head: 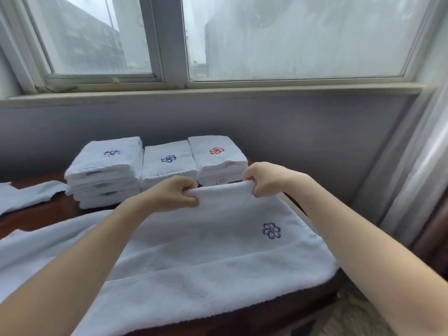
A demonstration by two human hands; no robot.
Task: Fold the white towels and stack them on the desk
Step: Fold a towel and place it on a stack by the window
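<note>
A white towel (206, 251) with a dark blue flower emblem lies spread over the dark wooden desk (43, 214). My left hand (174, 192) and my right hand (264, 179) each pinch its far edge, lifted a little off the desk and bunched between them. Behind my hands stand three stacks of folded white towels: a left stack (104, 170) with a blue emblem, a lower middle stack (168, 163) with a blue emblem, and a right stack (217, 157) with a red emblem.
Another white towel (26, 195) lies loose at the far left of the desk. A grey wall and a window sill (218, 93) rise behind the stacks. A curtain (417, 170) hangs at the right. The desk's right edge runs close to my right forearm.
</note>
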